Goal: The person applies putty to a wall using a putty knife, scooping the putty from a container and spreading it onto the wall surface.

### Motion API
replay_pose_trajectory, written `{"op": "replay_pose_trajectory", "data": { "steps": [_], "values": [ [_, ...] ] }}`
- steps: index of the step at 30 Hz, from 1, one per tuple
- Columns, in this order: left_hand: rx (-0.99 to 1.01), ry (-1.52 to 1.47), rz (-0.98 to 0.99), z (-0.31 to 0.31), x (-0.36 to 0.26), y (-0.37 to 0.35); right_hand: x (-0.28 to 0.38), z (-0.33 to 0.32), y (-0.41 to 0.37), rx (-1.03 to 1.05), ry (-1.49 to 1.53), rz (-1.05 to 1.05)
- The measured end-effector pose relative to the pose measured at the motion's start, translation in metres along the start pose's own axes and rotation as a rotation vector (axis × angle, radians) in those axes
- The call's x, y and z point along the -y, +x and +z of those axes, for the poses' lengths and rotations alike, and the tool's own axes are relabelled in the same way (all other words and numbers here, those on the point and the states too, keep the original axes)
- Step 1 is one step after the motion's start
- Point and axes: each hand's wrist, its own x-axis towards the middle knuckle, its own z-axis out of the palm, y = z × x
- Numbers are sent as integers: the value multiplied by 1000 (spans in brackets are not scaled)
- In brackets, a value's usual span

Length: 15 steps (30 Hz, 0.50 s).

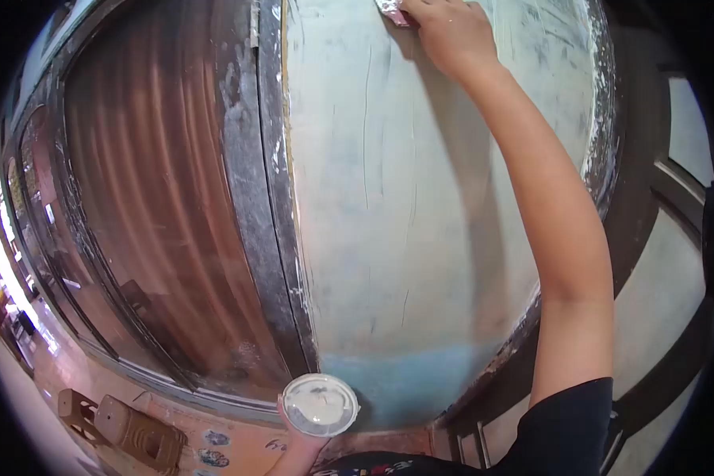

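Note:
At the top edge of the view, my right hand (458,36) is closed around a small pinkish scraper (393,13) smeared with white. It is up against a pale wall panel (349,262) streaked with dark marks and thin vertical cracks. The scraper's far end is cut off by the frame. Low in the middle, my left hand (300,446) holds up a round tub (320,404) of whitish paste from beneath and its left side. Most of the left fingers are hidden by the tub.
Left of the panel stands a dark, worn frame (250,166) beside glass with a reddish-brown curtain (151,159) behind it. Brown plastic stools (139,428) and a pair of slippers (214,448) are on the floor at lower left. Dark-framed panels (662,293) rise on the right.

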Motion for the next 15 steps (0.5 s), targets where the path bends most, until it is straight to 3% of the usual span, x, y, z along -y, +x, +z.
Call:
{"op": "replay_pose_trajectory", "data": {
  "steps": [3,15],
  "values": [
    [38,-46,-93,18,-2,-8,-1,32,-29,-132,-166,-108],
    [0,-6,-134,3,-14,-41,58,52,-166,-58,-77,-11]
  ]
}}
